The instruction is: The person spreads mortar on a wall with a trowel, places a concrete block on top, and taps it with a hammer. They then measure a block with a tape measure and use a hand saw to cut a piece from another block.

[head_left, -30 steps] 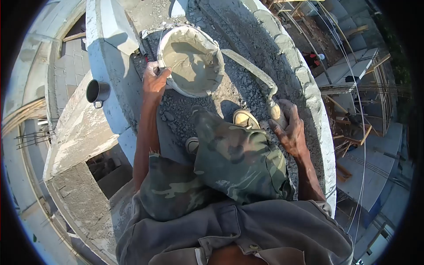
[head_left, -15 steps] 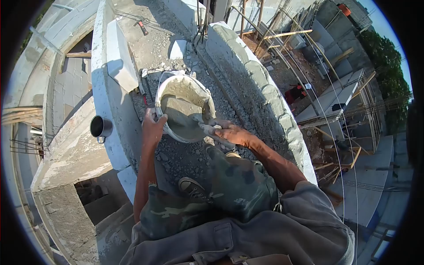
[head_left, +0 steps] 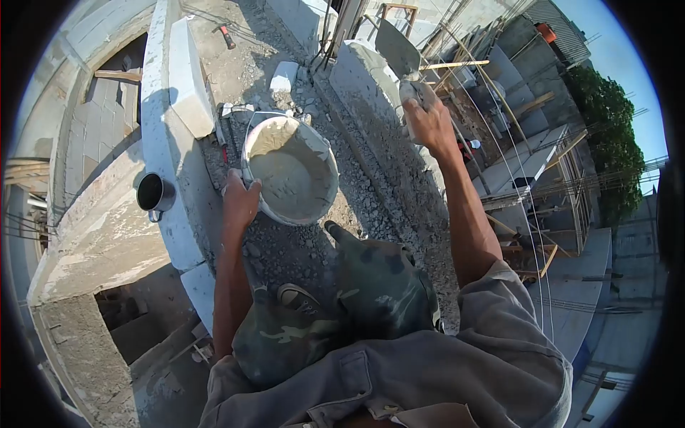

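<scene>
My left hand is closed on the near left rim of a round bucket. Wet grey mortar lies in the bucket, and its wire handle stands at the far side. Out to the right, my right hand grips a trowel by its handle, the broad blade pointing away from me. The trowel is over the top of a pale block wall, whose upper edge is partly hidden by my hand and arm.
A metal mug stands on the left wall. Farther along are a white block and a red-handled hammer. Rubble covers the floor between the walls. Upright rebar rises ahead; strings run beyond the right wall.
My right hand has lifted the trowel out of the bucket and swung it forward and right, over the right wall. The left hand stays on the bucket rim.
</scene>
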A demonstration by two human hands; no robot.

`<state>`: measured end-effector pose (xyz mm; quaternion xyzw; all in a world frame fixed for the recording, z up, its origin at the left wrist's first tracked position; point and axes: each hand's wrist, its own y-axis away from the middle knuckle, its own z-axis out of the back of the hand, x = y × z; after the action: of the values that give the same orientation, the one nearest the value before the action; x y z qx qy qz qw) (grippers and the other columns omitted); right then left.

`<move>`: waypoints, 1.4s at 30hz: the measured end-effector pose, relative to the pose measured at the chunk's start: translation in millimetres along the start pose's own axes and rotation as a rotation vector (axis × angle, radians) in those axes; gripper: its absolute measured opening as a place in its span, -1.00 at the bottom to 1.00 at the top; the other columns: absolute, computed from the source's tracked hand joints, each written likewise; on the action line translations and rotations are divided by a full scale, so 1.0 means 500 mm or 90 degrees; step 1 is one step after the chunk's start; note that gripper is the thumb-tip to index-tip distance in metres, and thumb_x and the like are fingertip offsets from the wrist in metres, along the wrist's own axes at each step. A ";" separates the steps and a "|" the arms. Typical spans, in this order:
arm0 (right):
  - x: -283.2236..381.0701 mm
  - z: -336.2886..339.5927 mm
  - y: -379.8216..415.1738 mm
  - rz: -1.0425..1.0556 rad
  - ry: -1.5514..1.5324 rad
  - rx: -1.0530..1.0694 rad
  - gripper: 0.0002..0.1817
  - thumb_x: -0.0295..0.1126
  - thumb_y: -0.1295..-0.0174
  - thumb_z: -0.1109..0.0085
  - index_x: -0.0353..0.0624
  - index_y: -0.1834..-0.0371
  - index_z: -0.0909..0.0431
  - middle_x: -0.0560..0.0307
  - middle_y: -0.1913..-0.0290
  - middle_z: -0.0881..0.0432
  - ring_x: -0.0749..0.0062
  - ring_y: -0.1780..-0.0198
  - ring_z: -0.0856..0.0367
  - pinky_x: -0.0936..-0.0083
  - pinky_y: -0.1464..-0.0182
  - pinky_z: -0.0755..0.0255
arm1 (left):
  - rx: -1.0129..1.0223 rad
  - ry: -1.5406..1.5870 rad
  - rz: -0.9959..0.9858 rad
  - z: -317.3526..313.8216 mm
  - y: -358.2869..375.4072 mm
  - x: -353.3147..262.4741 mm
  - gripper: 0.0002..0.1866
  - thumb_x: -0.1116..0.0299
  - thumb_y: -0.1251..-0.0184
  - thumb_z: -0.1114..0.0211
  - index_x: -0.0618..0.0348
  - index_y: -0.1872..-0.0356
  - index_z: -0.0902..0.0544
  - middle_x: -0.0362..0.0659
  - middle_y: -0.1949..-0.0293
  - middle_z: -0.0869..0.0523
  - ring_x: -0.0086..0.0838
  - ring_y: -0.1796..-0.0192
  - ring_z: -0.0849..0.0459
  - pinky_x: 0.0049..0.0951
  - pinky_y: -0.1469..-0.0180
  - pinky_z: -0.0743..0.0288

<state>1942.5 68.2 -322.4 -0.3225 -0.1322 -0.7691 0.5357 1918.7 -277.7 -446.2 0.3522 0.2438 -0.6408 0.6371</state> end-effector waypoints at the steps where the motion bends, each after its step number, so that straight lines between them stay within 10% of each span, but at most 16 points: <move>1: 0.001 -0.009 -0.024 0.033 0.127 0.004 -0.43 -0.21 -0.18 -0.03 -0.27 -0.23 -0.36 -0.31 0.22 -0.65 -0.10 0.21 -0.68 0.22 0.12 -0.53 | 0.002 0.006 -0.003 -0.003 0.000 0.002 -0.54 0.30 -0.21 -0.26 0.42 -0.02 -0.41 0.28 0.11 -0.62 0.11 -0.01 -0.62 -0.11 -0.09 -0.41; 8: -0.084 -0.048 0.090 -0.005 0.318 -0.042 -0.74 -0.37 -0.11 -0.03 -0.40 0.41 -0.59 -0.44 0.31 -0.61 -0.24 0.13 -0.64 0.08 0.07 -0.55 | 0.031 0.009 -0.009 -0.007 -0.008 0.016 -0.57 0.29 -0.22 -0.28 0.37 0.01 -0.40 0.29 0.11 -0.62 0.15 -0.02 -0.60 -0.08 -0.07 -0.41; 11: -0.143 0.052 0.178 0.356 0.575 0.143 -0.78 -0.44 -0.05 -0.05 -0.38 0.61 -0.57 -0.35 0.43 -0.56 0.02 0.36 -0.69 0.17 0.41 -0.58 | 0.021 0.009 -0.050 -0.010 -0.020 0.028 -0.60 0.29 -0.23 -0.28 0.33 0.03 -0.42 0.25 0.12 -0.63 0.15 0.01 -0.61 -0.06 -0.04 -0.42; 13: -0.128 0.107 0.290 0.001 0.489 0.233 -0.83 -0.47 -0.15 -0.01 -0.35 0.38 -0.58 -0.27 0.25 -0.56 -0.16 0.26 -0.62 0.04 0.13 -0.51 | -0.004 -0.020 -0.092 -0.019 -0.012 0.041 -0.64 0.29 -0.24 -0.28 0.31 0.07 -0.45 0.22 0.16 -0.64 0.12 0.05 -0.62 -0.07 -0.01 -0.43; 18: -0.214 0.238 0.518 0.002 0.573 0.367 -0.81 -0.46 -0.11 0.02 -0.36 0.33 -0.52 -0.38 0.20 -0.56 -0.10 0.24 -0.64 0.04 0.18 -0.49 | 0.002 -0.002 -0.081 -0.026 -0.026 0.054 -0.67 0.26 -0.25 -0.30 0.29 0.12 -0.49 0.17 0.22 -0.66 0.06 0.11 -0.64 -0.11 0.03 -0.45; 24: 0.027 0.271 0.484 -0.408 0.177 0.060 -0.57 -0.36 -0.23 0.02 -0.29 -0.16 -0.43 -0.21 0.27 -0.64 0.29 0.50 -0.66 0.27 0.37 -0.49 | -0.007 0.125 -0.090 -0.038 -0.033 0.089 -0.66 0.24 -0.22 -0.34 0.28 0.15 -0.52 0.16 0.27 -0.65 0.00 0.18 -0.64 -0.15 0.08 -0.46; 26: 0.045 0.235 0.454 -0.240 0.078 0.071 -0.52 -0.34 -0.26 0.01 -0.28 -0.25 -0.39 -0.12 0.29 -0.63 0.42 0.53 -0.62 0.38 0.38 -0.48 | -0.009 0.061 -0.068 -0.030 -0.026 0.066 -0.69 0.29 -0.23 -0.36 0.25 0.11 -0.54 -0.10 0.30 -0.64 -0.46 0.30 -0.63 -0.40 0.36 -0.57; 27: 0.060 0.205 0.430 -0.147 0.022 0.111 -0.55 -0.37 -0.27 0.00 -0.30 -0.21 -0.42 -0.16 0.22 -0.66 0.39 0.46 -0.65 0.42 0.35 -0.49 | 0.017 0.107 -0.033 -0.025 -0.018 0.047 -0.63 0.23 -0.17 -0.37 0.29 0.12 -0.55 0.10 0.23 -0.68 -0.14 0.15 -0.66 -0.23 0.06 -0.47; 29: 0.041 0.109 0.366 0.024 -0.017 0.237 -0.56 -0.35 -0.25 -0.08 -0.34 -0.16 -0.45 -0.26 0.06 -0.64 -0.04 0.17 -0.68 0.25 0.13 -0.52 | 0.022 0.103 -0.040 -0.023 -0.015 0.031 -0.62 0.23 -0.17 -0.37 0.29 0.12 -0.55 0.09 0.23 -0.68 -0.15 0.15 -0.66 -0.24 0.06 -0.47; 32: -0.105 -0.163 0.285 0.443 0.291 0.233 -0.59 -0.32 -0.23 -0.09 -0.30 -0.10 -0.48 -0.30 0.13 -0.59 -0.04 0.22 -0.64 0.16 0.07 -0.51 | 0.003 0.059 -0.066 -0.029 -0.004 0.011 -0.61 0.23 -0.14 -0.38 0.30 0.12 -0.56 0.06 0.23 -0.69 -0.19 0.17 -0.68 -0.26 0.06 -0.48; 36: -0.038 -0.317 0.192 0.040 0.156 0.524 -0.61 -0.30 -0.25 -0.05 -0.21 -0.11 -0.50 -0.22 0.01 -0.54 0.00 -0.04 -0.56 0.24 0.00 -0.52 | 0.021 0.030 -0.062 -0.004 0.005 -0.022 -0.62 0.25 -0.13 -0.37 0.34 0.14 -0.56 0.06 0.24 -0.70 -0.27 0.19 -0.68 -0.30 0.07 -0.49; 38: -0.085 -0.292 0.184 0.613 0.178 0.427 -0.54 -0.37 -0.19 -0.12 -0.23 -0.19 -0.45 -0.18 -0.13 -0.52 -0.02 -0.14 -0.53 0.19 -0.05 -0.52 | 0.035 0.062 -0.021 -0.012 0.004 -0.009 -0.63 0.26 -0.14 -0.37 0.34 0.15 -0.56 0.02 0.28 -0.70 -0.31 0.24 -0.67 -0.33 0.11 -0.50; 42: -0.132 -0.144 0.259 -0.052 -0.281 0.572 -0.57 -0.27 -0.34 0.00 -0.13 -0.24 -0.46 -0.08 -0.25 -0.46 0.14 -0.19 -0.49 0.33 -0.19 -0.40 | 0.038 0.137 -0.011 -0.019 0.008 -0.013 -0.67 0.30 -0.19 -0.34 0.34 0.15 -0.55 -0.03 0.33 -0.69 -0.39 0.30 -0.63 -0.36 0.17 -0.50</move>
<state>2049.2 26.7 -437.5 -0.2098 -0.5731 -0.5698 0.5503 1923.5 -266.3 -446.7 0.4356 0.2951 -0.6116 0.5908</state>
